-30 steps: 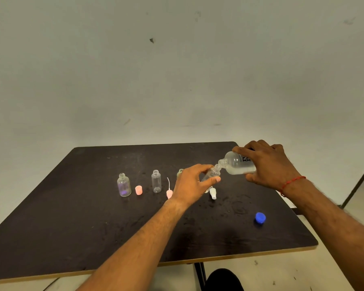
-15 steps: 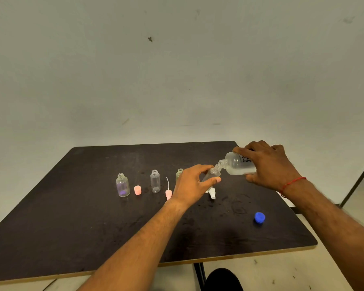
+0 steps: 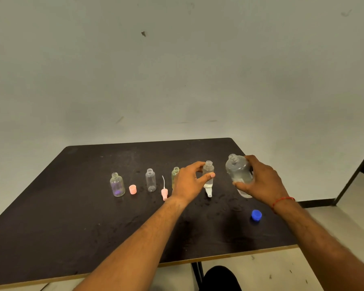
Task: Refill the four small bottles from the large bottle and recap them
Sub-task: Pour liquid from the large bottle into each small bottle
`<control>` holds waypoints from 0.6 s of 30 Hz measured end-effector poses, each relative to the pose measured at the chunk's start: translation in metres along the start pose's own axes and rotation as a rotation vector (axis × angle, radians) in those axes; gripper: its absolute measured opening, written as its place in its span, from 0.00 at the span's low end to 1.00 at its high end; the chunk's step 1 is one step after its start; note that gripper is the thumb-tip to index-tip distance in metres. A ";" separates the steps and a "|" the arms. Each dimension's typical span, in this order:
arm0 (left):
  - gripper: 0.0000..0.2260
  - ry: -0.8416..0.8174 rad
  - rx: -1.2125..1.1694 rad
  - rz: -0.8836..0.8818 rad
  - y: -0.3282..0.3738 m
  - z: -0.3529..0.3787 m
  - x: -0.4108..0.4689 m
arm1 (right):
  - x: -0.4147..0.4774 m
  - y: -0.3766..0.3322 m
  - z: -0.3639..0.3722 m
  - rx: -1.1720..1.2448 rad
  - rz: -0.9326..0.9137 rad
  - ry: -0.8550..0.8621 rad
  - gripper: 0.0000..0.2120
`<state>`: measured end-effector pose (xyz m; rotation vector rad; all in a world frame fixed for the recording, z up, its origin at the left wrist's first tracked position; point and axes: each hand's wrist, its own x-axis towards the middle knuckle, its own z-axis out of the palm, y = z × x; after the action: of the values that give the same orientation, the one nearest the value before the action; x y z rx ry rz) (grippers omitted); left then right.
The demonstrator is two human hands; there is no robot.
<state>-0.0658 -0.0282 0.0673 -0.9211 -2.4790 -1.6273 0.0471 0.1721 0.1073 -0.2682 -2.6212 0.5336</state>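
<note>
Now, left hand (image 3: 189, 181): pinching fourth small bottle (image 3: 208, 174), some liquid inside
Right hand (image 3: 261, 183): gripping big bottle (image 3: 237, 171), upright, 3 o'clock
Left: three bottles look empty; all uncapped

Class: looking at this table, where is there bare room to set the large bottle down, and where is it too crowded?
Free: the wide near half of the table in front of the row, the far strip behind it, and the patch between the large bottle and the blue cap. Crowded: the row from the purple-tinted bottle and pink cap to the white cap.
</note>
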 end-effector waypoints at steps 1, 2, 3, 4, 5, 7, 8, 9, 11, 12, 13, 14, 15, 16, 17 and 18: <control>0.17 0.003 0.010 -0.027 -0.005 0.002 0.002 | -0.002 0.002 0.004 0.050 0.023 0.004 0.32; 0.17 0.008 0.023 -0.055 -0.010 0.005 0.004 | -0.003 0.004 0.008 0.091 0.044 0.013 0.33; 0.17 0.015 0.034 -0.082 -0.016 0.007 0.006 | -0.004 0.005 0.012 0.125 0.066 0.025 0.33; 0.17 0.022 0.045 -0.108 -0.023 0.009 0.008 | -0.004 0.006 0.015 0.157 0.086 0.037 0.33; 0.15 0.029 0.060 -0.132 -0.028 0.011 0.010 | -0.005 0.007 0.019 0.189 0.102 0.048 0.33; 0.13 0.040 0.101 -0.170 -0.037 0.013 0.014 | -0.005 0.010 0.028 0.243 0.134 0.057 0.34; 0.12 0.042 0.121 -0.182 -0.040 0.014 0.016 | -0.005 0.011 0.032 0.259 0.148 0.060 0.34; 0.12 0.043 0.136 -0.191 -0.043 0.015 0.017 | -0.005 0.012 0.035 0.268 0.161 0.066 0.34; 0.11 0.039 0.152 -0.201 -0.045 0.017 0.020 | -0.005 0.014 0.041 0.283 0.184 0.079 0.35; 0.12 0.035 0.160 -0.205 -0.046 0.018 0.022 | -0.005 0.014 0.044 0.292 0.193 0.083 0.36; 0.12 0.033 0.167 -0.211 -0.047 0.019 0.024 | -0.005 0.015 0.046 0.300 0.199 0.085 0.36; 0.12 0.030 0.171 -0.217 -0.047 0.020 0.026 | -0.005 0.016 0.048 0.307 0.203 0.084 0.36; 0.13 0.025 0.179 -0.226 -0.048 0.020 0.027 | -0.005 0.016 0.049 0.312 0.207 0.083 0.36; 0.13 0.017 0.186 -0.235 -0.049 0.021 0.029 | -0.005 0.017 0.050 0.316 0.210 0.082 0.36; 0.13 0.008 0.192 -0.247 -0.050 0.022 0.030 | -0.005 0.017 0.050 0.320 0.213 0.082 0.36; 0.12 0.003 0.193 -0.253 -0.052 0.024 0.031 | -0.005 0.017 0.051 0.326 0.217 0.083 0.36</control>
<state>-0.1106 -0.0084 0.0242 -0.6030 -2.7834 -1.4100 0.0295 0.1699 0.0560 -0.4594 -2.3906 0.9877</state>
